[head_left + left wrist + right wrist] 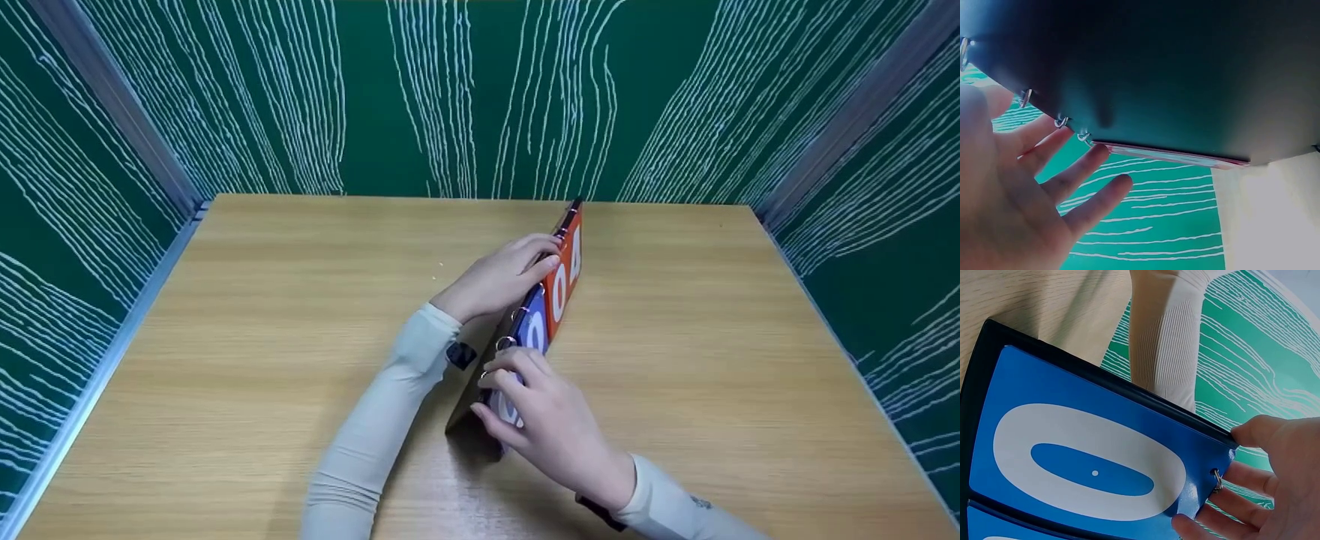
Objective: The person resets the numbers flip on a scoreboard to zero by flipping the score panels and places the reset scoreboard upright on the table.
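Observation:
A tabletop flip scoreboard stands tilted on the table, its black back to the left, red and blue cards with white numerals facing right. Metal rings run along its top edge. My left hand rests at that edge beside the red cards, fingers extended near the rings. Its fingers show beyond the black back panel in the left wrist view. At the near end my right hand has bent fingers over the top edge. The right wrist view shows its thumb at the corner of the blue zero card.
The wooden table extends on both sides of the scoreboard. Green walls with white wavy lines surround it, with grey corner posts at the back. A few tiny white specks lie left of the left hand.

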A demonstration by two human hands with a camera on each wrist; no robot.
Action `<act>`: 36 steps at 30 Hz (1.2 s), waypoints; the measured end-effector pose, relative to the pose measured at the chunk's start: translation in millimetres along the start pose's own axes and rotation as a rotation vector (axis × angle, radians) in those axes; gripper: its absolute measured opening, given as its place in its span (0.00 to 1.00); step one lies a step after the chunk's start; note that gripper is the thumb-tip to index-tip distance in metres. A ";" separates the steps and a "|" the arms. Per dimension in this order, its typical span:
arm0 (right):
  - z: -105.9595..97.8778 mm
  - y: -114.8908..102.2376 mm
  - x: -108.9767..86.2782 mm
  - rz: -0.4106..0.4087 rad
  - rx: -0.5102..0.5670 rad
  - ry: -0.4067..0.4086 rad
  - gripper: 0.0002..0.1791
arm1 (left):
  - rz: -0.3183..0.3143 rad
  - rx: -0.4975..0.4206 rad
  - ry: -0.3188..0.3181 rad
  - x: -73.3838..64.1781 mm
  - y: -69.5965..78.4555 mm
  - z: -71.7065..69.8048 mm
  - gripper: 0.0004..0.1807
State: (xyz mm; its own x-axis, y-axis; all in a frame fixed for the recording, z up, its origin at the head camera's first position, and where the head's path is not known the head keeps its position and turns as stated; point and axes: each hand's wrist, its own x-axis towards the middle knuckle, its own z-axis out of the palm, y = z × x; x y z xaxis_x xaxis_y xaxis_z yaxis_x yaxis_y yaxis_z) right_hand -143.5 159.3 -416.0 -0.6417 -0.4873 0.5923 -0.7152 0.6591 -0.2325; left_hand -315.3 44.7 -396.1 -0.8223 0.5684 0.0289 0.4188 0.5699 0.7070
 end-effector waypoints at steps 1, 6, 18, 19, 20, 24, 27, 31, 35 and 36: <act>0.1 0.0 0.0 0.001 -0.003 0.001 0.11 | -0.003 -0.012 0.000 -0.2 -0.5 0.2 0.30; 0.3 -0.3 0.2 -0.004 -0.006 0.010 0.12 | -0.006 -0.065 -0.001 -0.7 -3.1 0.3 0.29; 0.0 -0.9 -0.7 0.017 0.019 -0.022 0.11 | -0.036 -0.214 0.033 3.6 -13.0 0.0 0.29; 0.0 -1.0 -0.8 0.016 0.021 -0.021 0.11 | -0.040 -0.225 0.038 5.2 -14.6 -0.6 0.30; 0.0 -1.0 -0.7 0.015 0.020 -0.019 0.11 | -0.048 -0.238 0.039 7.2 -16.9 -1.1 0.31; 0.2 -0.8 -0.6 0.013 0.010 -0.012 0.12 | -0.119 -0.309 0.022 15.8 -26.7 -2.8 0.34; 0.5 -0.2 -0.8 0.006 -0.003 -0.004 0.12 | -0.180 -0.368 -0.002 23.7 -34.5 -1.8 0.35; 0.5 0.5 -0.9 -0.001 -0.011 -0.003 0.10 | -0.225 -0.428 -0.018 35.4 -43.6 1.1 0.35; -0.1 0.8 -0.9 -0.003 -0.008 -0.006 0.10 | -0.264 -0.454 -0.040 44.4 -50.4 4.1 0.35; -0.3 0.9 -0.9 -0.003 -0.006 -0.008 0.10 | -0.276 -0.460 -0.045 46.1 -52.0 4.8 0.36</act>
State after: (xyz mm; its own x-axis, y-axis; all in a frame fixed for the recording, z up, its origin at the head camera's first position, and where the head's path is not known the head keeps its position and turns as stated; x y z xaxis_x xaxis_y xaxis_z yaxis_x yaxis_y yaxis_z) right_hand -143.5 160.5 -416.6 -0.6413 -0.4939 0.5872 -0.7158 0.6607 -0.2260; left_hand -373.1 44.1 -435.0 -0.8562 0.4652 -0.2249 -0.0306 0.3889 0.9208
